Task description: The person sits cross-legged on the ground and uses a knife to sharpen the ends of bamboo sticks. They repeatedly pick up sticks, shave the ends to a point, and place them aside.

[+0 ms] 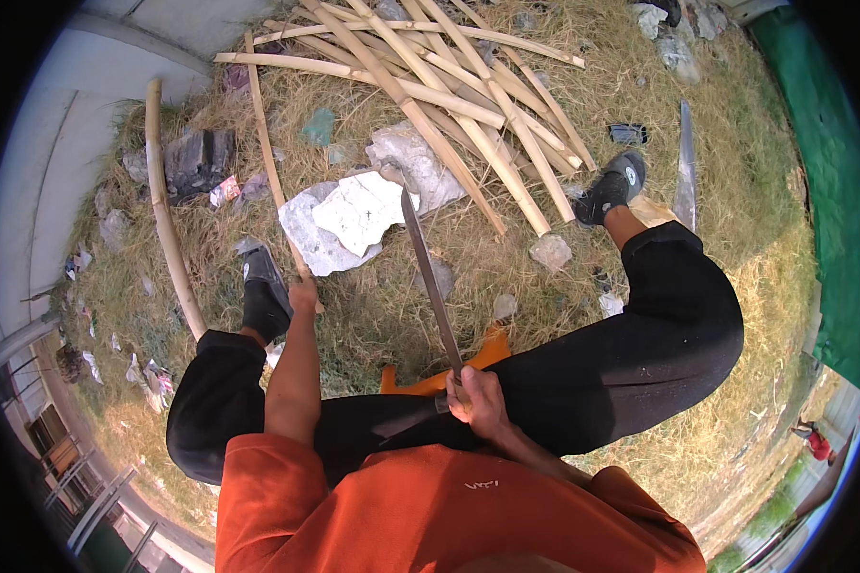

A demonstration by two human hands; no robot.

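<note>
My left hand (303,294) is closed around the near end of a long split bamboo strip (269,153), beside my left shoe. The strip runs away from me past the left edge of a pale flat stone (306,234). My right hand (478,399) grips the handle of a long machete (428,272) in front of my body. Its dark blade slants up and to the left, and its hooked tip is over the stones. A white broken slab (365,210) lies on the pale stone, with a larger grey rock (420,158) behind it.
A crossed pile of split bamboo strips (468,91) covers the far ground. At left lies a thick bamboo pole (162,210) by a dark block (199,162). A long metal blade (685,172) rests beyond my right foot. An orange stool (492,349) shows beneath me.
</note>
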